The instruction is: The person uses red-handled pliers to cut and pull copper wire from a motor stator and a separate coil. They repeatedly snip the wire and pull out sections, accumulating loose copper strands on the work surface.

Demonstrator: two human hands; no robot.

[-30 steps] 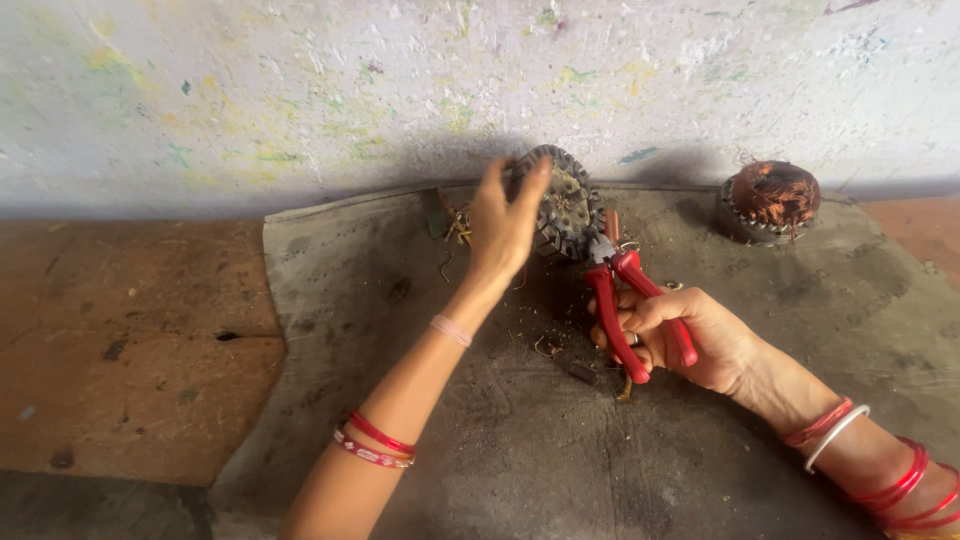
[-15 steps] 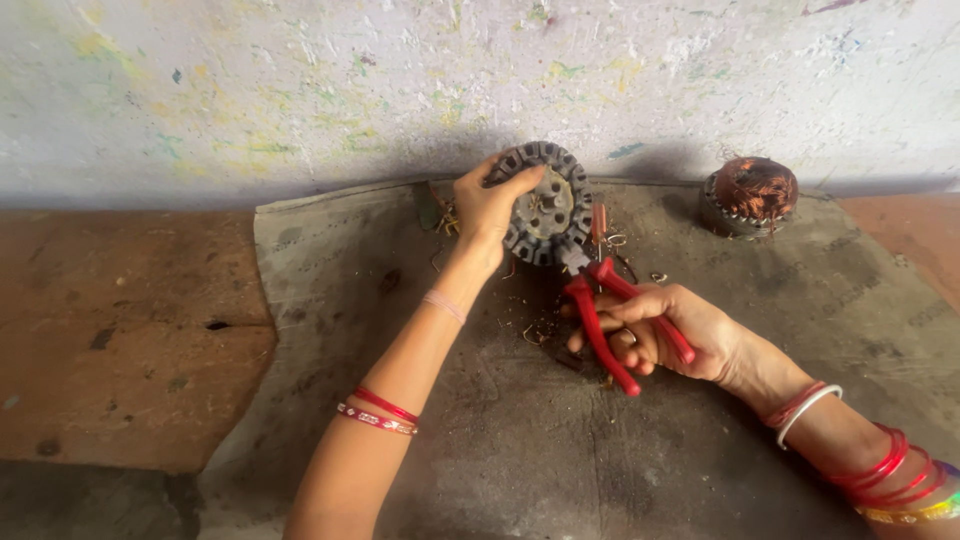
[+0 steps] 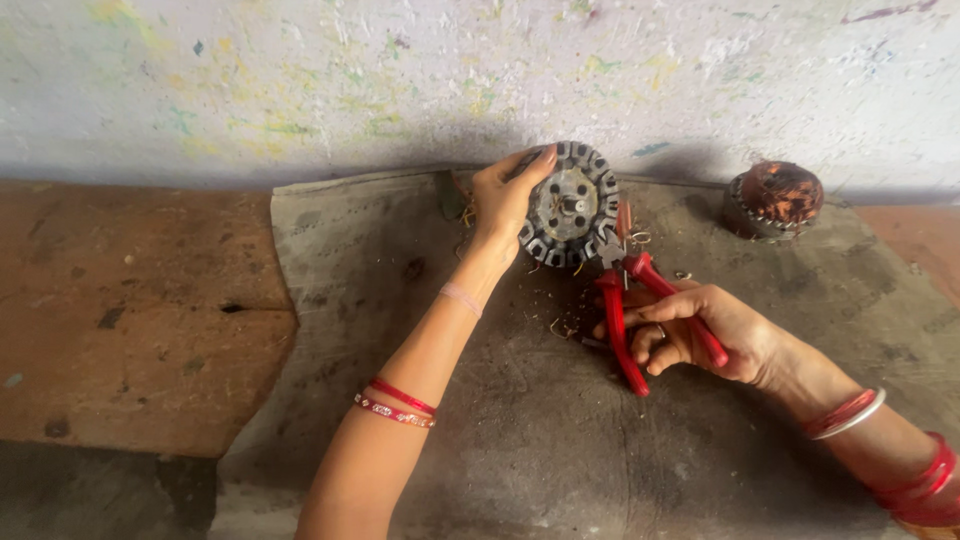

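The left hand [image 3: 505, 200] grips the round metal wheel [image 3: 568, 205] upright (steady), so the right hand [image 3: 690, 330], squeezing red pliers [image 3: 630, 300], can bite it.

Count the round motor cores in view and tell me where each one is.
2. One round grey metal motor core stands on edge against the wall, gripped by the left hand. A second, copper-wound core sits on the grey cloth farther right. No others are visible.

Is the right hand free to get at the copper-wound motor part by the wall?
Probably not as is: the right hand grips red pliers. The copper-wound part sits apart on the mat, path unobstructed.
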